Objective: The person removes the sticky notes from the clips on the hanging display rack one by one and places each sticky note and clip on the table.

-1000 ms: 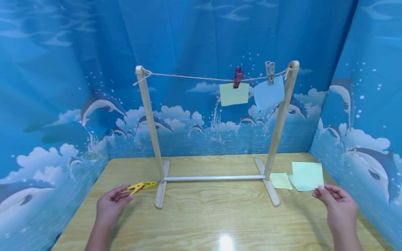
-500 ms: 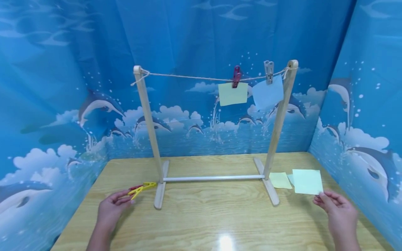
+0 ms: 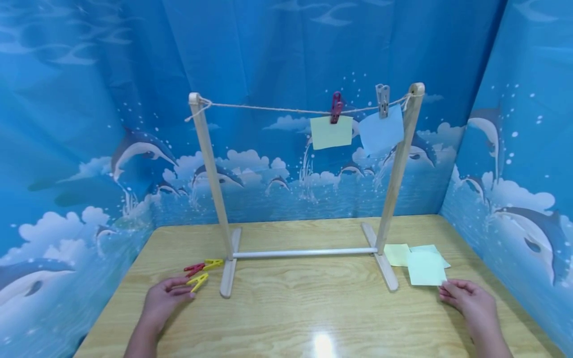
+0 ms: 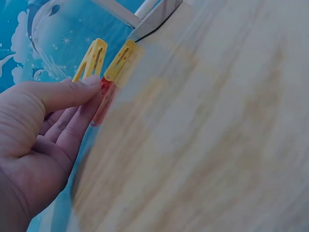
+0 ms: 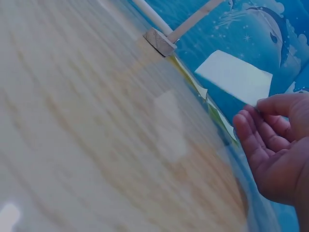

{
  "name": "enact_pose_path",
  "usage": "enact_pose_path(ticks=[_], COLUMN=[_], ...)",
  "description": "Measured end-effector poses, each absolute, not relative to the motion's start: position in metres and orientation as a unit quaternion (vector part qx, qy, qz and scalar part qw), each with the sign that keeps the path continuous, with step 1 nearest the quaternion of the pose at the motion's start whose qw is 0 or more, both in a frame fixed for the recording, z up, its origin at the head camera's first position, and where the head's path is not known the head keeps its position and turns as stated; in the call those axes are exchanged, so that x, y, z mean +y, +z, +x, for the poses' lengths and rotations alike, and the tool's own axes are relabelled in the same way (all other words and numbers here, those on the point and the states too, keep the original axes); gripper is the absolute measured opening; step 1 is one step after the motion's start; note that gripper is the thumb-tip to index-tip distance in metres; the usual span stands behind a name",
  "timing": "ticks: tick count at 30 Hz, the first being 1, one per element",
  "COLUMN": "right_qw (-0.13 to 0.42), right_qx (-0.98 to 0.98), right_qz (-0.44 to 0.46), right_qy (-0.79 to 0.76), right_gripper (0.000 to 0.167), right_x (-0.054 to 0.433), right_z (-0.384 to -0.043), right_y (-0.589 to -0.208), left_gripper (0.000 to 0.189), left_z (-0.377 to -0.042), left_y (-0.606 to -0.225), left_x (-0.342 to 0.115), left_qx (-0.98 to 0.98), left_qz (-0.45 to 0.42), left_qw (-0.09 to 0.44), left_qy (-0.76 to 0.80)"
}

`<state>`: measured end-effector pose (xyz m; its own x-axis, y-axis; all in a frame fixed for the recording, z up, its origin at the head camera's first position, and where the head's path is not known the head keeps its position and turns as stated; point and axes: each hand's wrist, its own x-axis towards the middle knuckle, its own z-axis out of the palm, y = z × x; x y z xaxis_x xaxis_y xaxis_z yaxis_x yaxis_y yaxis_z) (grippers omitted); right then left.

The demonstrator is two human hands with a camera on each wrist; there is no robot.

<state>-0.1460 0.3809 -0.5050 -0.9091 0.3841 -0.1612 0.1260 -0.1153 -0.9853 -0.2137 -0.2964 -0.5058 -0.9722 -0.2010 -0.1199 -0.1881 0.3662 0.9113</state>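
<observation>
At the left of the table, my left hand (image 3: 166, 297) pinches a yellow clothespin (image 4: 91, 60) between thumb and fingers, lifted off the wood. Just beyond it lie a red clothespin (image 3: 194, 269) and a second yellow clothespin (image 3: 214, 264). On the right side, my right hand (image 3: 470, 301) grips a pale green paper square (image 3: 426, 269) by its near right corner, raised above the table. Behind that square are a yellow paper square (image 3: 396, 254) and another pale green paper (image 3: 429, 249), partly covered.
A wooden frame (image 3: 394, 184) carries a string (image 3: 264, 108). From the string hang a yellow-green paper (image 3: 331, 133) under a dark red clothespin (image 3: 336, 107) and a blue paper (image 3: 382, 130) under a grey clothespin (image 3: 382, 101). A white crossbar (image 3: 304, 253) joins the feet.
My left hand has drawn its yellow clothespin nearer, apart from the other two. My right hand has moved the green square left and toward me, so more of the paper behind shows.
</observation>
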Motion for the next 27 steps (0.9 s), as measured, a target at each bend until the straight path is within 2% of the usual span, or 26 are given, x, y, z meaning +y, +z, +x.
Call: enact_pose_path(ticks=[4,10,19,27], right_qw=[0.066,0.067,0.082,0.076], right_qx=[-0.680,-0.718,-0.803,-0.839], right_qz=[-0.204,-0.220,-0.245,-0.250], right_qy=[0.701,0.657,0.537,0.477], right_gripper=[0.005,0.005,0.031,0.036], right_x=[0.379,0.374,0.368,0.365], right_z=[-0.150,-0.153,-0.159,-0.160], right_y=[-0.507,-0.510,-0.512,-0.510], left_gripper=[0.055,0.054,0.054,0.051], left_z=[-0.215,-0.215,-0.217,-0.217], left_y=[-0.510,-0.510,-0.510,-0.510], left_x=[-0.296,-0.295,-0.294,-0.294], left_qx=[-0.828,-0.833,-0.848,-0.868], left_qz=[0.108,0.104,0.091,0.072], left_qw=[0.005,0.003,0.006,0.013], left_qy=[-0.550,-0.544,-0.523,-0.491])
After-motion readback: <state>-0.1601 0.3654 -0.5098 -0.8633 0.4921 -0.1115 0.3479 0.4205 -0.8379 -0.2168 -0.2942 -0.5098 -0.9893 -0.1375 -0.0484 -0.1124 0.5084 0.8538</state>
